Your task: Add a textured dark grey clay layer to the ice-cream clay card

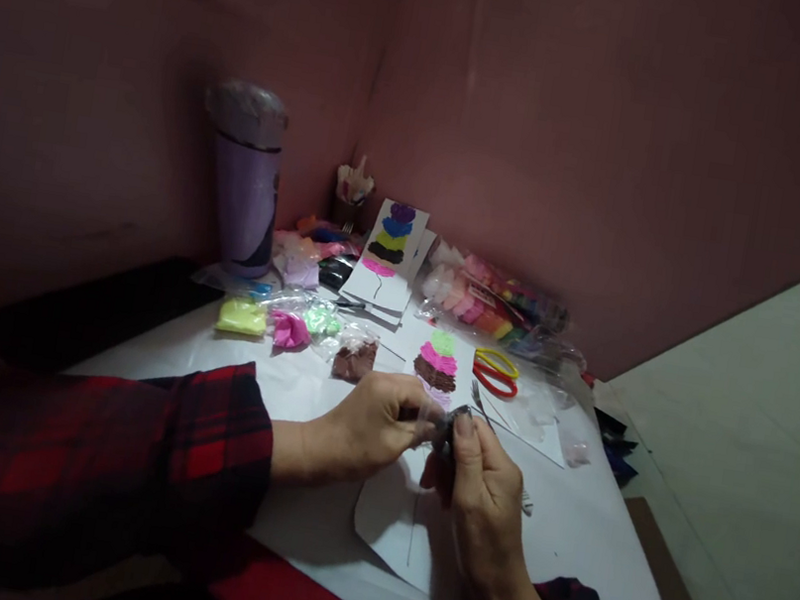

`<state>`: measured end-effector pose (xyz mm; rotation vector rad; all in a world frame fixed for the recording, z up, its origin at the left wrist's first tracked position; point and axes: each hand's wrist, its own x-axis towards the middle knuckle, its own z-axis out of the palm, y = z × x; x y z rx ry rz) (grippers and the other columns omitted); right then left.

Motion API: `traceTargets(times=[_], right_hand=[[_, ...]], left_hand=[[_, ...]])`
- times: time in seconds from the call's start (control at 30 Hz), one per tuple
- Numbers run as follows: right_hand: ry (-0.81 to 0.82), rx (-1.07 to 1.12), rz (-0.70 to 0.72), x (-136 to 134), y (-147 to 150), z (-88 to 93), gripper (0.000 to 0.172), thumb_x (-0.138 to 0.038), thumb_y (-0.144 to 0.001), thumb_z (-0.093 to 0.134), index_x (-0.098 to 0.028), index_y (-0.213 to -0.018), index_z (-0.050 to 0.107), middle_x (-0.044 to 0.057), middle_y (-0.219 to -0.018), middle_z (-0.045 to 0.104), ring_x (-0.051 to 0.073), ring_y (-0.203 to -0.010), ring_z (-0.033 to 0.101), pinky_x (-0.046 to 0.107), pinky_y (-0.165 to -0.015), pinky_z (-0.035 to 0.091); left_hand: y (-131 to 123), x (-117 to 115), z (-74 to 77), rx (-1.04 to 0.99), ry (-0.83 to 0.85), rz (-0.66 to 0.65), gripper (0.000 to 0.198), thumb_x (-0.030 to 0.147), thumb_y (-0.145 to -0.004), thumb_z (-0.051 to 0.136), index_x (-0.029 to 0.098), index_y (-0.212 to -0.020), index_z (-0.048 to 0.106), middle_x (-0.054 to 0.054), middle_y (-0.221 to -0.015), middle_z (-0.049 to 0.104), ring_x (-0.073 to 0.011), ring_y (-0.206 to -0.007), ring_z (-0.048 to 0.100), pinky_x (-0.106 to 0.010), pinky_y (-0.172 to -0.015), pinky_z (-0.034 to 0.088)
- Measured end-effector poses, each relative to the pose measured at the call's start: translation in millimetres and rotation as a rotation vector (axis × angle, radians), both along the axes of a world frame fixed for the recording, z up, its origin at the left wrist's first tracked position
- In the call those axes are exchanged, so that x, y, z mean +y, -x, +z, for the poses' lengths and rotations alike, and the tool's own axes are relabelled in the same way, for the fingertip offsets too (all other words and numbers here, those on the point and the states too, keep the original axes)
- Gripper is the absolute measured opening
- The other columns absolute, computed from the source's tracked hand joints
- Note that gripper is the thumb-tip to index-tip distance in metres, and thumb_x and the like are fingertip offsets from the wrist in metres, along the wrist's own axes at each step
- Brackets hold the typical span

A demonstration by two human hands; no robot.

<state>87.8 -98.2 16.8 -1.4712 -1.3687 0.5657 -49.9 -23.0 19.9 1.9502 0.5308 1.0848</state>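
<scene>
A small dark packet [449, 432], blackish and crumpled with a dull shine, is held up between both hands above a white sheet [387, 529] on the counter [582, 538]. The right hand [485, 483] grips it, fingers curled and thumb pressed on its face. The left hand [382, 423] is closed in a pinch at its near-side edge, on what seems, in this dim light, to be clear film. Just beyond lie coloured tiers [438, 361] in green, pink and brown, and scissors [496, 387] with yellow and red handles.
</scene>
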Motion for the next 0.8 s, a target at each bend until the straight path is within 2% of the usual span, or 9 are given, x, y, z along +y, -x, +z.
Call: traceTargets(times=[0.1, 0.27, 0.43, 0.57, 0.67, 0.8], right_hand=[[-0.018, 0.075, 0.0, 2.5, -1.7, -1.6, 0.04, -0.05, -0.093, 0.05, -0.02, -0.065, 0.049, -0.004, -0.051, 0.054, 0.009, -0.045, 0.045, 0.021, -0.042, 0.035], [0.0, 0.206, 0.01, 2.8, -3.4, -5.4, 0.035, -0.048, -0.091, 0.054, -0.02, -0.071, 0.052, -0.004, -0.053, 0.054, 0.009, -0.043, 0.043, 0.021, -0.038, 0.032], [-0.011, 0.193, 0.028, 3.0, -4.8, -4.0, 0.038, -0.048, -0.092, 0.052, -0.019, -0.067, 0.051, -0.003, -0.054, 0.052, 0.009, -0.046, 0.043, 0.02, -0.039, 0.032], [0.01, 0.275, 0.014, 5.7, -3.8, -2.4, 0.038, -0.05, -0.09, 0.056, -0.019, -0.069, 0.05, -0.007, -0.053, 0.045, 0.007, -0.044, 0.04, 0.019, -0.038, 0.03], [0.003, 0.336, 0.027, 6.0, -3.1, -2.2, 0.036, -0.05, -0.087, 0.06, -0.019, -0.071, 0.05, -0.008, -0.053, 0.042, 0.006, -0.043, 0.037, 0.018, -0.038, 0.028], [-0.053, 0.347, 0.04, 4.0, -2.9, -4.4, 0.033, -0.046, -0.087, 0.062, -0.019, -0.072, 0.051, -0.009, -0.054, 0.038, 0.005, -0.044, 0.033, 0.017, -0.039, 0.026]], left_hand=[[1.5, 0.7, 4.1, -0.039, 0.148, -0.016, 0.011, 0.019, -0.078, 0.067, 0.01, -0.077, 0.073, -0.004, -0.068, 0.063, -0.0114, -0.063, 0.057, -0.022, -0.059, 0.045], [2.2, 1.6, 7.2, -0.148, 0.205, -0.027, 0.012, 0.023, -0.076, 0.069, 0.011, -0.076, 0.074, -0.003, -0.07, 0.063, -0.0114, -0.064, 0.057, -0.023, -0.06, 0.045], [2.5, 3.6, 5.9, -0.118, 0.1, -0.03, 0.008, 0.017, -0.077, 0.067, 0.011, -0.075, 0.073, -0.002, -0.066, 0.06, -0.0104, -0.062, 0.055, -0.022, -0.058, 0.045], [2.4, 4.3, 2.9, -0.095, -0.027, -0.058, 0.016, 0.024, -0.082, 0.065, 0.011, -0.077, 0.073, -0.003, -0.066, 0.058, -0.0105, -0.06, 0.054, -0.021, -0.054, 0.043], [2.8, 4.1, 2.0, -0.094, -0.054, -0.044, 0.021, 0.029, -0.083, 0.065, 0.011, -0.079, 0.074, -0.003, -0.065, 0.058, -0.0105, -0.06, 0.054, -0.02, -0.054, 0.043], [3.5, 3.2, 2.9, -0.143, -0.067, -0.042, 0.014, 0.021, -0.082, 0.065, 0.01, -0.083, 0.074, -0.004, -0.068, 0.06, -0.0114, -0.063, 0.057, -0.021, -0.056, 0.045]])
